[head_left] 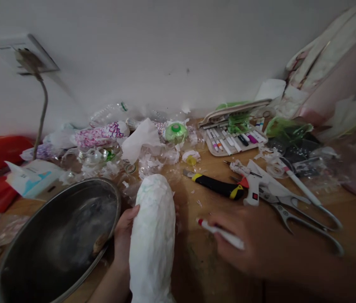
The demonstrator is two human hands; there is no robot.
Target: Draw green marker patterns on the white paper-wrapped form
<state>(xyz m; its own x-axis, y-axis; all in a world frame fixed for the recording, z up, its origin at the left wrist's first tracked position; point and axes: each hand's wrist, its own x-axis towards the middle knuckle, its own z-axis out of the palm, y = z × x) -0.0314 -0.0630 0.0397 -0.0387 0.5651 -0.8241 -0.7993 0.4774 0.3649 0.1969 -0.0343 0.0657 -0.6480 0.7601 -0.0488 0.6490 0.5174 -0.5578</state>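
Observation:
My left hand (123, 235) is wrapped round the side of a long, white, paper-covered shape (153, 235) with a rounded top and a bumpy surface, its thumb resting on the near edge. Faint greenish marks show through near its upper end. In my right hand (250, 240), blurred by motion, is a white marker pen (225, 235) with a red end pointing left. The pen is apart from the white shape, over the wooden table. Beyond my right hand lie a black and yellow utility knife (217, 185), a white glue gun (253, 189) and metal scissors (294, 210).
A large metal bowl (114, 198) stands at the left, beside a tissue box (37, 179). Plastic scraps and bottles line the wall, with a patterned pink piece (97, 135) among them. An open marker case (220, 152) sits at the back right. A cord (43, 105) hangs from the wall socket.

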